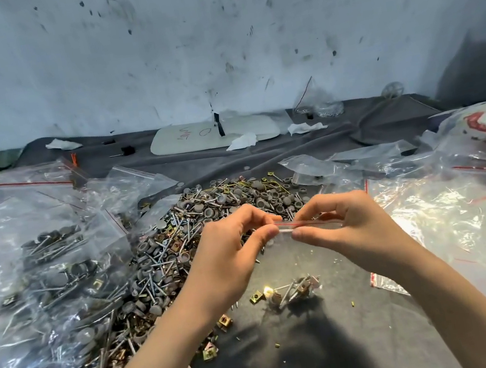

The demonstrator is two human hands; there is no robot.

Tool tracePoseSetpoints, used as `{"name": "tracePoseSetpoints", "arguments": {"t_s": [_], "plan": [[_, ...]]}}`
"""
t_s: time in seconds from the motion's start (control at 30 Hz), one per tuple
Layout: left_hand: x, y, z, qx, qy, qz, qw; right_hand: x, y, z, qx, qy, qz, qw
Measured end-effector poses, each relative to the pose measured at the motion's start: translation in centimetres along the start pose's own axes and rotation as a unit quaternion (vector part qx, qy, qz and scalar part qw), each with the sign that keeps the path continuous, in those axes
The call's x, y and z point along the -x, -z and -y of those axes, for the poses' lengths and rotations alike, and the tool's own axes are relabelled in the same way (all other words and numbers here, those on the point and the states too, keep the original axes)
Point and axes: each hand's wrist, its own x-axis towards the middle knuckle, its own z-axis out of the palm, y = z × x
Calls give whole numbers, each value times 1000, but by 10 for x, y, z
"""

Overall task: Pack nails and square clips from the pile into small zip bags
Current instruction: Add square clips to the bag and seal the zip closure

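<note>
Zip bag up in the middle, held between both hands above the dark surface, with nails and clips hanging in its bottom near. Left hand has its fingers pinching the red-striped top edge on the left end, right hand has its fingers pinching the same strip on the right end, fingertips nearly meeting. Pile of nails and clips sprawls just beyond and to the left, filled bags heaped far left, empty bags on the right.
</note>
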Motion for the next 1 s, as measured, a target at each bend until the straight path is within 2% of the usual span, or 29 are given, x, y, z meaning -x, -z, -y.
{"name": "tracePoseSetpoints", "arguments": {"t_s": [0.2, 1.0], "plan": [[3, -3, 0, -22, -36, 0, 999, 2, 1, 5, 84, 54, -27, 995], [3, -5, 0, -51, -70, 25, 996, 10, 1, -1, 88, 80, -44, 992]]}}
